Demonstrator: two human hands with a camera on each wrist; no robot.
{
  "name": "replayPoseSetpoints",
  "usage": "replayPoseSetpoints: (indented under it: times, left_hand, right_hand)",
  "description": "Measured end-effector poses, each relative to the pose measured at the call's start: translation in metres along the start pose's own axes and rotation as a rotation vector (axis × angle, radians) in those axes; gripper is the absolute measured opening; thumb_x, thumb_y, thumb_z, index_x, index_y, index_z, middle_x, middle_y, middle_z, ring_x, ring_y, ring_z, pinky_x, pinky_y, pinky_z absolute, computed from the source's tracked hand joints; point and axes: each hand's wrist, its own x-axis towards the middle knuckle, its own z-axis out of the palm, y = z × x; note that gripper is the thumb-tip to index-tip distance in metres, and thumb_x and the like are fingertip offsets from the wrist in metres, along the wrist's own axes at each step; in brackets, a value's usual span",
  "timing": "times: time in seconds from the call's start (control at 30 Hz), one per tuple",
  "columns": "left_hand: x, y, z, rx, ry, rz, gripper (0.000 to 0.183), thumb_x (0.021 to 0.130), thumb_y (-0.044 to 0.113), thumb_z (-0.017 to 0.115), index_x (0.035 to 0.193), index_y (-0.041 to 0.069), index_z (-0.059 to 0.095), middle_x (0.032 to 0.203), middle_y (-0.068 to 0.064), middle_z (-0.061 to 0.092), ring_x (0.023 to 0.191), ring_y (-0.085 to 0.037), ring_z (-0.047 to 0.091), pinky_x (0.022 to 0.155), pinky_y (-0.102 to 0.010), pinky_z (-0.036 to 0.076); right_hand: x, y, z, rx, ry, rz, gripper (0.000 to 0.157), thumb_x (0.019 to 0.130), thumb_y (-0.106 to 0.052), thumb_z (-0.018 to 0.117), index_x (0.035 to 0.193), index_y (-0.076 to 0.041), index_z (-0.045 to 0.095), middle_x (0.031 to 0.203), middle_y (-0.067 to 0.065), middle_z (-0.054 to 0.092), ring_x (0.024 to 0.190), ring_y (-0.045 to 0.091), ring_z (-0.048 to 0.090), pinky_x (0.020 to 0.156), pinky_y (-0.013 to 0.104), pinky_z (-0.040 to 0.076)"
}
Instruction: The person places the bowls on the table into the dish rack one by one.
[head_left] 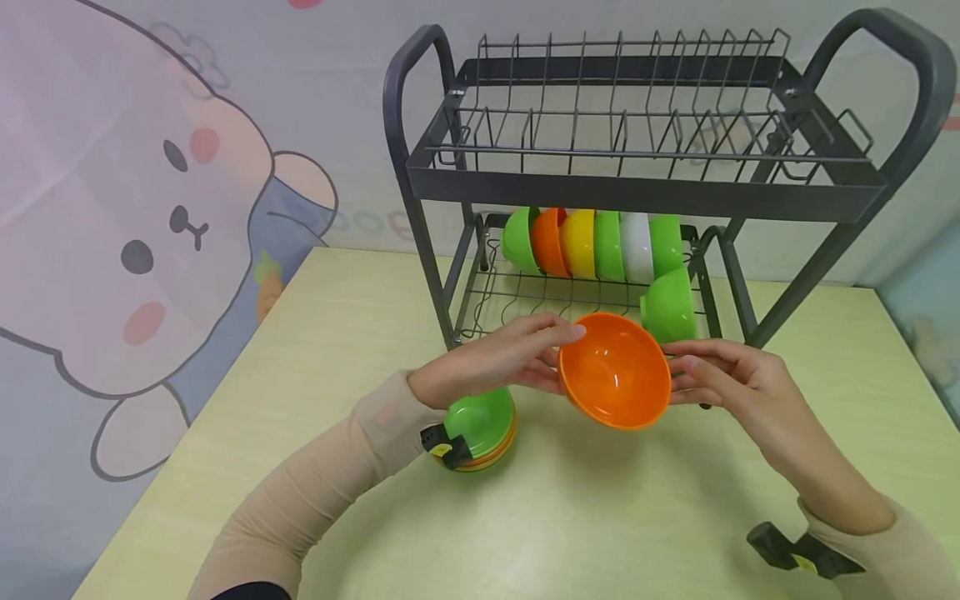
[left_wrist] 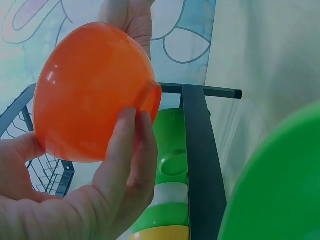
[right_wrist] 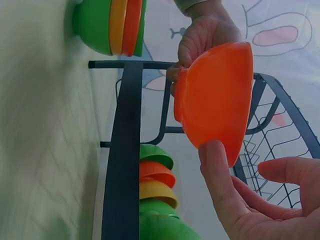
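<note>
**A homely corner indoors**

We take this for a household spot, though whether a real kitchen or a staged set, we cannot tell. We see a two-tier dish rack [head_left: 645, 198] holding bright bowls [head_left: 609, 246], a pale table [head_left: 637, 517], and a backdrop [head_left: 352, 125] printed with a cartoon animal [head_left: 150, 200].

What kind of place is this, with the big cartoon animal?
Maybe a kitchen-like corner in a cheerfully decorated room; I can't tell for sure. There's a dish rack on a table, colourful bowls lined up on its lower shelf, and that big cartoon animal behind.
</note>
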Motion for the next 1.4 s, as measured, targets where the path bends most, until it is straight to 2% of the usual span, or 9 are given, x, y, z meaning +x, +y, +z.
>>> replayPoseSetpoints:
  times: [0.27,0.5,0.6,0.77,0.87,1.0,1.07,1.27,1.4]
  left_hand:
    - [0.003,0.0,-0.003,0.011,0.015,0.004,0.036,0.105,0.027,0.049,0.128,0.0,0.047,0.112,-0.02,0.064,0.092,-0.025,0.07,0.088,-0.042,0.057]
    - [0.005,0.001,-0.005,0.01,0.026,0.013,0.036,0.105,0.027,0.05,0.129,0.0,0.049,0.114,-0.018,0.062,0.091,-0.025,0.069,0.085,-0.039,0.058]
    - [0.006,0.002,-0.007,0.008,0.039,0.016,0.037,0.105,0.027,0.05,0.13,-0.001,0.049,0.115,-0.018,0.06,0.091,-0.026,0.068,0.087,-0.041,0.057]
    - [0.008,0.004,-0.011,0.009,0.076,0.002,0.04,0.105,0.03,0.052,0.132,0.001,0.049,0.117,-0.018,0.057,0.094,-0.027,0.068,0.09,-0.044,0.055]
    - [0.008,0.004,-0.012,0.009,0.094,-0.006,0.041,0.105,0.032,0.052,0.132,0.001,0.049,0.119,-0.018,0.056,0.095,-0.028,0.068,0.09,-0.043,0.055]
    - [0.01,0.006,-0.014,0.002,0.105,-0.012,0.041,0.105,0.032,0.052,0.132,0.001,0.048,0.119,-0.018,0.057,0.094,-0.027,0.068,0.09,-0.041,0.056]
    - [0.01,0.006,-0.014,-0.005,0.11,-0.016,0.041,0.105,0.032,0.052,0.132,0.001,0.048,0.118,-0.017,0.058,0.094,-0.027,0.068,0.09,-0.042,0.056]
    - [0.012,0.007,-0.017,-0.038,0.126,-0.024,0.041,0.105,0.031,0.052,0.131,0.0,0.047,0.115,-0.018,0.059,0.092,-0.026,0.069,0.093,-0.045,0.053]
    - [0.013,0.006,-0.02,-0.049,0.127,-0.025,0.042,0.105,0.032,0.052,0.132,0.001,0.046,0.116,-0.019,0.059,0.093,-0.028,0.07,0.095,-0.048,0.051]
  right_hand:
    - [-0.001,0.006,-0.01,0.149,0.099,-0.052,0.02,0.102,-0.004,0.056,0.116,0.009,0.061,0.1,0.015,0.072,0.084,0.024,0.072,0.076,0.031,0.059]
    - [-0.004,0.005,-0.018,0.247,0.321,-0.182,0.01,0.096,0.006,0.06,0.102,0.014,0.06,0.084,0.013,0.071,0.068,0.02,0.068,0.061,0.023,0.058]
    - [-0.004,0.005,-0.021,0.185,0.479,-0.245,0.004,0.092,0.009,0.064,0.094,0.012,0.062,0.076,0.011,0.069,0.06,0.016,0.065,0.054,0.019,0.052]
    - [0.002,0.009,-0.029,-0.058,0.719,-0.36,0.017,0.084,0.012,0.071,0.092,0.017,0.057,0.075,0.005,0.064,0.061,0.012,0.057,0.058,0.015,0.047]
    - [0.009,0.012,-0.034,-0.007,0.785,-0.416,0.027,0.077,0.016,0.074,0.096,0.013,0.054,0.085,0.007,0.059,0.069,0.014,0.055,0.066,0.017,0.048]
    - [0.02,0.014,-0.039,0.154,0.79,-0.419,0.043,0.075,0.017,0.075,0.107,0.0,0.052,0.096,0.011,0.054,0.079,0.017,0.055,0.077,0.022,0.047]
    - [0.024,0.016,-0.039,0.206,0.769,-0.415,0.046,0.076,0.017,0.074,0.111,-0.001,0.051,0.099,0.012,0.055,0.083,0.018,0.057,0.079,0.022,0.047]
    - [0.037,0.024,-0.038,0.41,0.653,-0.516,0.031,0.084,0.019,0.065,0.112,0.01,0.056,0.095,0.017,0.062,0.081,0.021,0.065,0.075,0.022,0.054]
    - [0.045,0.027,-0.037,0.422,0.568,-0.585,0.018,0.093,0.015,0.056,0.11,0.022,0.056,0.089,0.021,0.065,0.072,0.023,0.068,0.069,0.025,0.058]
